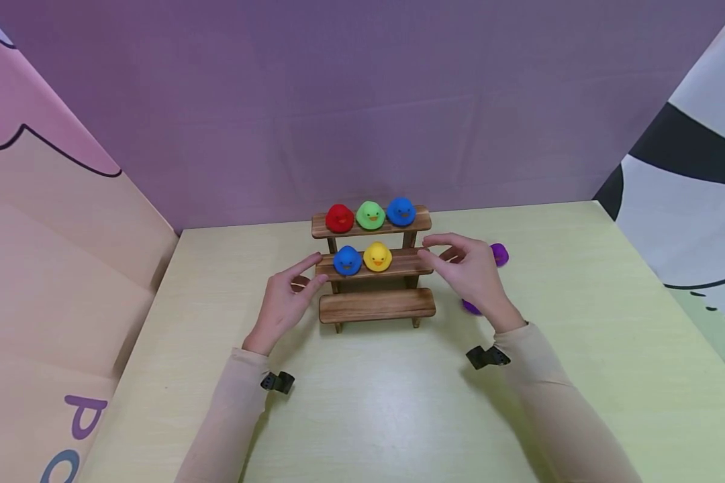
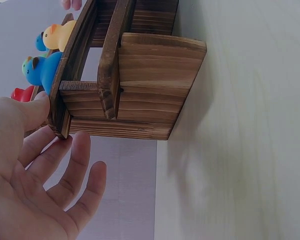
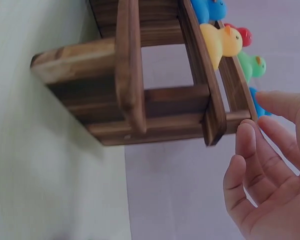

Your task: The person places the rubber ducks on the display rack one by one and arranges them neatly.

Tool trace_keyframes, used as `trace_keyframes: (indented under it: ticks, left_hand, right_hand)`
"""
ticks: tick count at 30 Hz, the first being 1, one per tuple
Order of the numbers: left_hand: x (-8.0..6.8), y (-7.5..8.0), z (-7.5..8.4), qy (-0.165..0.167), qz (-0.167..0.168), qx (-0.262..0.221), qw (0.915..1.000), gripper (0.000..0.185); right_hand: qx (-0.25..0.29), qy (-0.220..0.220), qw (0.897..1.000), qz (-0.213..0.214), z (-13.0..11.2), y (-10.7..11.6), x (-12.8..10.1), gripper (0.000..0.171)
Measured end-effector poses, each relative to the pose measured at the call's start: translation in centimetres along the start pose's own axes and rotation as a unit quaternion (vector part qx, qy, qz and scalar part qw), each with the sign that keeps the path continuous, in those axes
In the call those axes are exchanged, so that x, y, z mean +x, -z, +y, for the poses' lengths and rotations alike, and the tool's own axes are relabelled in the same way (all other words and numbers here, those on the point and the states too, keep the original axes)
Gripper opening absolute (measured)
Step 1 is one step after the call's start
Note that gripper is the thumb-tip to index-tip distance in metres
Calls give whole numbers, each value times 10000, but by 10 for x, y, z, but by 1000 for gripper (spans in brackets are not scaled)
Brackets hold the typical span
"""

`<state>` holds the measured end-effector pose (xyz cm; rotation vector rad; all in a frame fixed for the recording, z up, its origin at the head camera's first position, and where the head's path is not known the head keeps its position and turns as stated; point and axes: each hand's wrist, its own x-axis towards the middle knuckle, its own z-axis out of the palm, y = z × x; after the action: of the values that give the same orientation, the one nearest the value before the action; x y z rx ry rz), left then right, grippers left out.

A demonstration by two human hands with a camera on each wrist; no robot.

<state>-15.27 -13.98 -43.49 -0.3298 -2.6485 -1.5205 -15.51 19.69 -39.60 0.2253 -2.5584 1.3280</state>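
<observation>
Left hand (image 1: 282, 302) and right hand (image 1: 472, 274), fingers relaxed, flank the wooden stand's (image 1: 374, 305) middle step. It looks stiff and light; grip both ends, as the 5 ducks (image 1: 377, 257) sit loose.

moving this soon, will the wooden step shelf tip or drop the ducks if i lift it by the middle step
The wooden shelf looks rigid, so it probably won't flex. The ducks sit loose on narrow steps, so a slight tilt would likely spill them. With the left hand and right hand at opposite ends, it should lift level.
</observation>
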Motion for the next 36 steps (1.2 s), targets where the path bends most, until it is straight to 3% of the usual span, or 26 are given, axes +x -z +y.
trace_keyframes:
  ticks: [8,20,36]
  left_hand:
    - [0,0,0,38,1,-68,10000,47]
    - [0,-1,-1,69,15,-112,9999,46]
    - [0,-1,-2,95,-16,-151,9998,48]
  right_hand:
    - [-73,-117,9997,178,20,15,-4,26]
    - [-370,-445,9976,379,62,48,-9,36]
    - [-562,-1338,9878,562,120,78,1,50]
